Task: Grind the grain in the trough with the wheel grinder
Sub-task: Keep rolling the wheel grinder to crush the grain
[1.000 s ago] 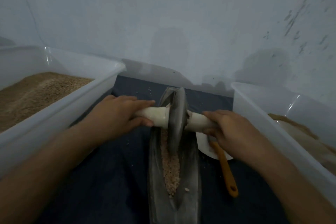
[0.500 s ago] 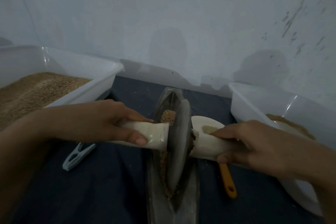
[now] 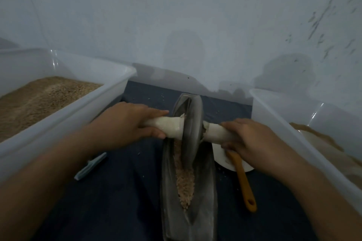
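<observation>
The wheel grinder [image 3: 191, 127] has rolled back to the far end of the trough [image 3: 205, 182]; left hand [image 3: 125, 125] and right hand [image 3: 246, 139] grip its handles, so grinding of the grain [image 3: 185, 184] continues.

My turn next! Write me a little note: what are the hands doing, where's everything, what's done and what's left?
Left hand: grips the left end of the white handle.
Right hand: grips the right end.
Wheel: stands upright in the far half of the metal trough.
Grain: lies along the groove in the near half, looking coarse.
Beside it: left bin of grain, right bin, orange spoon on a white dish.
Done: grain is loaded.
Left: roll the wheel over the grain until it looks fine.
</observation>
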Tool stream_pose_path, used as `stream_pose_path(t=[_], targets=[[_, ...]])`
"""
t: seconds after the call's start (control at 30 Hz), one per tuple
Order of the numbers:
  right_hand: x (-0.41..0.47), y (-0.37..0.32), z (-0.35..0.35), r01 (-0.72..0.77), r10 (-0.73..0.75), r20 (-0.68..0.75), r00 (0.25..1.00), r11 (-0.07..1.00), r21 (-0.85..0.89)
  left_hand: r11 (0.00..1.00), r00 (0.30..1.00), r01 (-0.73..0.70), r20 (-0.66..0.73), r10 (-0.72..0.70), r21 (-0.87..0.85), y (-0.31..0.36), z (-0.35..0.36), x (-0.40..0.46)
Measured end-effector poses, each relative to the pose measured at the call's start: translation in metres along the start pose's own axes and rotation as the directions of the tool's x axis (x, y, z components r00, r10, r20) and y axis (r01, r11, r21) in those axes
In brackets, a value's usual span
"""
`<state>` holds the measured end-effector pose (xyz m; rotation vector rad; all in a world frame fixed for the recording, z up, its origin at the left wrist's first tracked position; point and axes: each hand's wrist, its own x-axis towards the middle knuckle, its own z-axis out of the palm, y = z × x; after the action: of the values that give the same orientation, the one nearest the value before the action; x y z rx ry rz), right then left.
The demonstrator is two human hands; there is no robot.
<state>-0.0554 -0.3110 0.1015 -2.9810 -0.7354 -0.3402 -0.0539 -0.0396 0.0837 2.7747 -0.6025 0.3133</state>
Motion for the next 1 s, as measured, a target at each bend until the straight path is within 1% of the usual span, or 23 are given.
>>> stream_pose_path(t=[0.07,0.13,0.2,0.27,0.3,0.37,0.43,0.47,0.53,0.57,0.63,0.67,0.7,0.77,0.83,0.87,0.93,1.0], targets=[[-0.01,0.002,-0.014,0.047,-0.049,0.083,0.995,0.998,0.031,0.986,0.984,-0.001,0.173,0.03,-0.165,-0.001,-0.014,-0.006],[-0.02,0.003,-0.027,0.094,-0.108,0.17,0.98,0.992,0.088,0.96,0.951,-0.046,0.283,0.127,-0.276,-0.002,-0.023,-0.011],[-0.026,0.003,-0.033,0.109,-0.134,0.215,0.967,0.986,0.125,0.934,0.923,-0.084,0.326,0.204,-0.347,-0.003,-0.027,-0.013],[-0.025,0.002,-0.031,0.091,-0.113,0.184,0.976,0.988,0.123,0.927,0.922,-0.067,0.333,0.2,-0.37,-0.003,-0.026,-0.012],[-0.023,0.001,-0.027,0.075,-0.092,0.151,0.984,0.991,0.113,0.934,0.932,-0.052,0.318,0.172,-0.353,-0.003,-0.024,-0.011],[-0.014,0.001,-0.015,0.037,-0.042,0.072,0.996,0.996,0.076,0.961,0.965,0.014,0.255,0.06,-0.277,-0.001,-0.016,-0.006],[-0.001,0.0,-0.003,-0.014,0.015,-0.019,1.0,0.999,0.05,0.987,0.991,0.076,0.12,-0.059,-0.14,0.002,-0.006,-0.001],[0.005,-0.001,0.003,-0.03,0.032,-0.068,0.997,0.999,0.031,0.996,0.997,0.076,0.022,-0.074,-0.054,0.003,0.001,0.001],[0.013,-0.002,0.015,-0.066,0.062,-0.138,0.989,0.997,-0.031,0.993,0.988,0.062,-0.148,-0.047,0.1,0.004,0.013,0.005],[0.014,-0.001,0.018,-0.076,0.067,-0.149,0.987,0.996,-0.053,0.987,0.98,0.058,-0.197,-0.027,0.152,0.004,0.017,0.006],[0.014,0.0,0.018,-0.063,0.056,-0.131,0.99,0.997,-0.05,0.978,0.977,0.04,-0.215,0.005,0.203,0.002,0.018,0.008],[0.011,-0.001,0.014,-0.051,0.047,-0.102,0.994,0.998,-0.036,0.982,0.982,0.024,-0.19,0.013,0.188,0.002,0.016,0.008],[0.008,-0.001,0.009,-0.037,0.035,-0.065,0.997,0.999,-0.026,0.991,0.99,0.008,-0.137,0.011,0.135,0.001,0.011,0.006],[-0.001,-0.002,-0.004,0.008,-0.008,0.008,1.0,1.0,-0.025,0.998,0.999,0.011,0.046,-0.008,-0.069,0.0,-0.004,-0.001],[-0.014,-0.002,-0.018,0.071,-0.069,0.082,0.994,0.997,-0.026,0.965,0.973,0.003,0.225,0.058,-0.263,-0.003,-0.016,-0.007],[-0.02,-0.002,-0.024,0.091,-0.091,0.121,0.989,0.996,-0.001,0.948,0.953,-0.021,0.28,0.115,-0.318,-0.005,-0.02,-0.009],[-0.028,-0.003,-0.032,0.105,-0.112,0.168,0.979,0.993,0.052,0.924,0.925,-0.042,0.334,0.18,-0.381,-0.006,-0.025,-0.012],[-0.027,-0.003,-0.032,0.079,-0.09,0.169,0.982,0.995,0.067,0.925,0.927,-0.026,0.337,0.165,-0.379,-0.004,-0.026,-0.012]])
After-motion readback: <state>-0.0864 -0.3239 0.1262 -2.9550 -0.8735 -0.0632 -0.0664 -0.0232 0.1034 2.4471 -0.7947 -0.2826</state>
